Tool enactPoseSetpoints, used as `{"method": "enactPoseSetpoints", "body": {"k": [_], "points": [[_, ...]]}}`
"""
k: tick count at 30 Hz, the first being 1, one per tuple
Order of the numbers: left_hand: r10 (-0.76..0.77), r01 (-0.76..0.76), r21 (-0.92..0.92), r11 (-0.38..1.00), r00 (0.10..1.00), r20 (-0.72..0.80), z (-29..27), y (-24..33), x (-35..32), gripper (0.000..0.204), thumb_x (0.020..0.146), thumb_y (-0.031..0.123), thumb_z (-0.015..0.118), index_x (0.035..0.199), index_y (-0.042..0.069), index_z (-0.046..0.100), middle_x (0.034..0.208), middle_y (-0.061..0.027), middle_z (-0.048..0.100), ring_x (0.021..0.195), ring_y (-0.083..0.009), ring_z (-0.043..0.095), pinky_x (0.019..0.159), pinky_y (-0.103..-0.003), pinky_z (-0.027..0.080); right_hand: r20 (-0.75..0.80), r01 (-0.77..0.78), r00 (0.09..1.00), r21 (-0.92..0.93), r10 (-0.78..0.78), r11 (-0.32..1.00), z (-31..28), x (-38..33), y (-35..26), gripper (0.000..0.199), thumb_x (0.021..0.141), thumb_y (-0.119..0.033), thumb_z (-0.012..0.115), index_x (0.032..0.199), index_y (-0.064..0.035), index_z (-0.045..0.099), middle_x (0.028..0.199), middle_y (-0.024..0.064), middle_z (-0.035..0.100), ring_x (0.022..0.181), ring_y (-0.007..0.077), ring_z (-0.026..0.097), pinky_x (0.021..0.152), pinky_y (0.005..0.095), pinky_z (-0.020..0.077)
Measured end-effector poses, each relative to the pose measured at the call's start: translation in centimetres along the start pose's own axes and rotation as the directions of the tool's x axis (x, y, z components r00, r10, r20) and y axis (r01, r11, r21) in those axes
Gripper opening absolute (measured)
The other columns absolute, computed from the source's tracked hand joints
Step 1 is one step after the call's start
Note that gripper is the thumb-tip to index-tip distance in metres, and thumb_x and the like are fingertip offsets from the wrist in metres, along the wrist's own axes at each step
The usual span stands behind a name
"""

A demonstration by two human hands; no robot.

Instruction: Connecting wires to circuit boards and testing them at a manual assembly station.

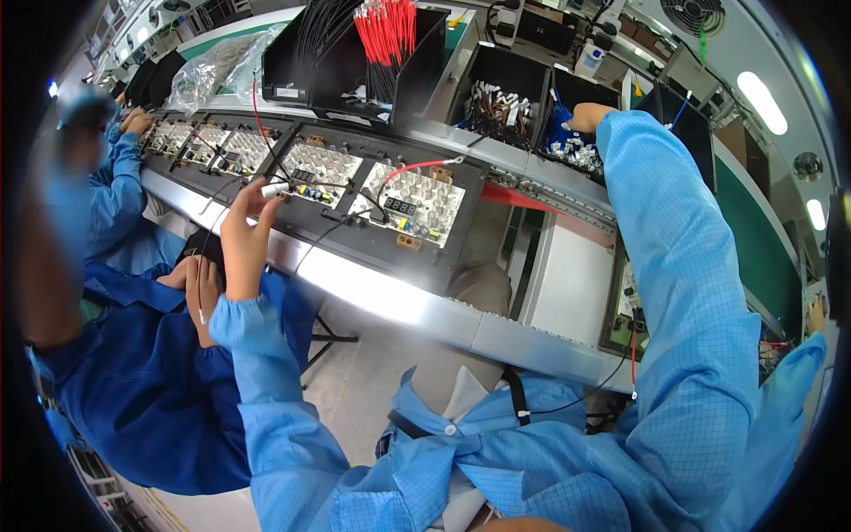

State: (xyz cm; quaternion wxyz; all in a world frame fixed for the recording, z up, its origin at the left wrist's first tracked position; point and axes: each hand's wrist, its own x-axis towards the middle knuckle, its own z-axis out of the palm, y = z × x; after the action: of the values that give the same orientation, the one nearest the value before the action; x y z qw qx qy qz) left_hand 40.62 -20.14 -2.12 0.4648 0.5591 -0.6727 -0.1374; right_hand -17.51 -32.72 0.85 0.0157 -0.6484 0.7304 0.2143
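Note:
My left hand is raised over the near edge of the line, thumb and fingers pinched on a small white connector with a dark wire. Beneath it lies a white circuit board with a digit display, seated in a dark tray. A second such board sits to its right, a red wire arching over it. My right hand reaches into a black bin of blue wires with white connectors. Its fingers are drawn together; what they hold, if anything, is hidden.
Left of the bin stands another black bin of connectors. Black boxes with red wires are behind the boards. A person in dark blue sits close by my left arm. The metal rail runs along the near side.

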Motion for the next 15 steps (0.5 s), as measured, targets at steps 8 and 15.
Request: {"method": "enactPoseSetpoints", "body": {"k": [8,15], "points": [[-0.169,0.276,-0.171,0.946,0.868,0.468,-3.7,6.7,-8.2,0.027,0.094,0.015,0.048,0.092,-0.005,0.067,0.064,-0.0053,0.058,0.056,-0.0093,0.048,0.05,-0.026,0.036,-0.097,0.039,0.995,0.074,-0.032,0.997,-0.3,-3.0,2.0,0.018,0.079,-0.023,0.065,0.087,-0.0079,0.07,0.087,0.0139,0.07,0.084,0.0299,0.067,0.073,0.0404,0.0517],[0.034,0.07,-0.164,0.984,0.829,0.558,-1.9,10.4,-10.3,0.013,0.084,0.005,0.061,0.091,-0.002,0.069,0.069,-0.0142,0.059,0.059,-0.0243,0.056,0.056,-0.031,0.044,0.141,0.296,0.923,0.337,-0.359,0.894,-3.2,-4.3,5.0,0.023,0.082,-0.006,0.058,0.1,-0.0072,0.072,0.09,0.0087,0.072,0.085,0.0179,0.068,0.072,0.0311,0.0531]]}}
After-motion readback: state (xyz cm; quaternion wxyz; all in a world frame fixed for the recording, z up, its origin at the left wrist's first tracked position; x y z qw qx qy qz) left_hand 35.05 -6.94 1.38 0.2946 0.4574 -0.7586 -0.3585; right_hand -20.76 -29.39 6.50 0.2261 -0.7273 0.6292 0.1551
